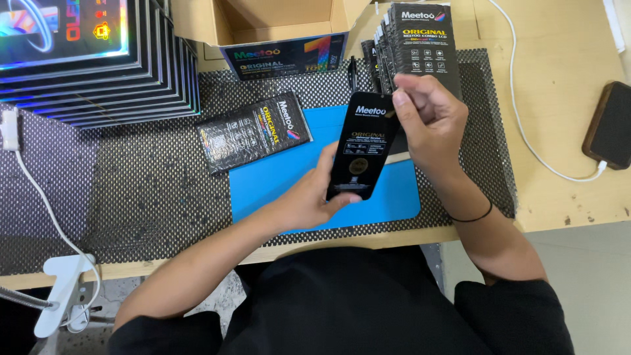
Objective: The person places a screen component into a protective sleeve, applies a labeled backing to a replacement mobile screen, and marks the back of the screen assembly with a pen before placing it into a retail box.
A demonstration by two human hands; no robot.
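My left hand (309, 197) grips the lower end of a black phone screen panel (363, 148) covered with a printed film, held tilted above a blue work mat (263, 184). My right hand (427, 115) pinches the panel's top right corner between thumb and fingers. A black bubble-wrap pouch (253, 131) with coloured print lies flat on the mat's upper left corner. Just behind my right hand stands a row of several similar black pouches (420, 39), upright.
A black-and-white mesh mat (131, 184) covers the wooden table. An open cardboard box (276, 29) sits at the back centre, a stack of dark glossy boxes (92, 66) at the back left. A phone (610, 125) on a white cable lies far right. A white clamp (62, 289) grips the near edge.
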